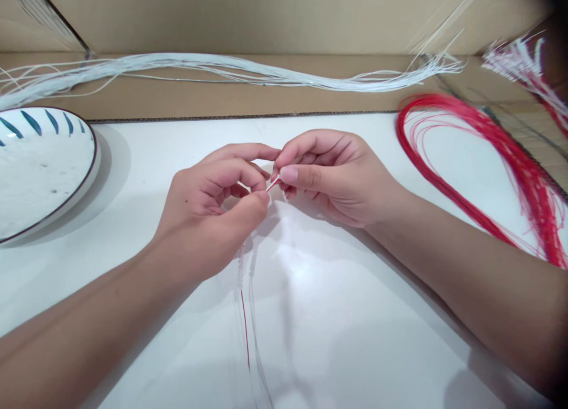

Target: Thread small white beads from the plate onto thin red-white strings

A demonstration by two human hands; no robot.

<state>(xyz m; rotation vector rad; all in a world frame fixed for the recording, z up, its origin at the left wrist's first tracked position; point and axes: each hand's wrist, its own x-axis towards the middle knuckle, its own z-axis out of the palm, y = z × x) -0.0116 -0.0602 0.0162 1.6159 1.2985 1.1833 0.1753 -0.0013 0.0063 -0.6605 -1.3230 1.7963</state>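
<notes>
Toward the tabletop's [377, 314] far edge, our left hand [210, 205] and right hand [331, 178] pinch cord [273, 183], seemingly working it; next calls for steadiness.

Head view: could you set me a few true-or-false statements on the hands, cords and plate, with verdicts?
1. The left hand and right hand hold a thin strand between them. True.
2. A white cord bundle lies beyond the hands. True.
3. The white cord bundle is tightly coiled. False: it is stretched out lengthwise.
4. A plate stands at the left edge. True.
5. The right hand touches the plate. False: they are well apart.
6. The looped cords are blue. False: they are red cords.
</notes>
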